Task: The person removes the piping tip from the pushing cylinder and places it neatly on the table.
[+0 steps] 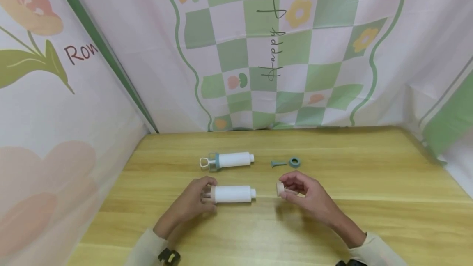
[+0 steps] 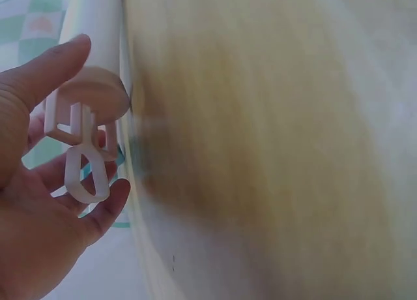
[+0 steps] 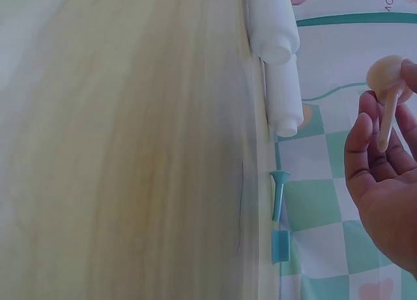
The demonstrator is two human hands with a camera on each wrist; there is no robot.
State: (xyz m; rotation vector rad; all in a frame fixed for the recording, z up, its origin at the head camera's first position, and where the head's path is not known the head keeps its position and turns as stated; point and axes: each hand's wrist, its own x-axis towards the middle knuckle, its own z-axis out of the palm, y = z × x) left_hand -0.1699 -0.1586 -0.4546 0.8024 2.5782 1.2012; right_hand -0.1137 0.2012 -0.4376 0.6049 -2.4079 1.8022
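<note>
My left hand (image 1: 192, 199) holds a white syringe-like tube (image 1: 233, 194) by its beige collar end, thumb on one side and fingers on the other. A beige pull loop (image 2: 86, 175) sticks out between the thumb and fingers. The tube lies sideways, its narrow white neck pointing right. Off to the right, my right hand (image 1: 308, 192) pinches a beige round cap with a thin stem (image 3: 388, 94) between thumb and fingers. A gap separates this cap from the tube's neck.
Behind the held tube, a second white tube (image 1: 234, 159) with a blue-grey collar and white pull loop lies parallel. A small blue-grey funnel-ended nozzle (image 1: 278, 163) and a blue-grey ring (image 1: 295, 162) lie right of it. Printed cloth (image 1: 258, 52) hangs behind the wooden table (image 1: 369, 163).
</note>
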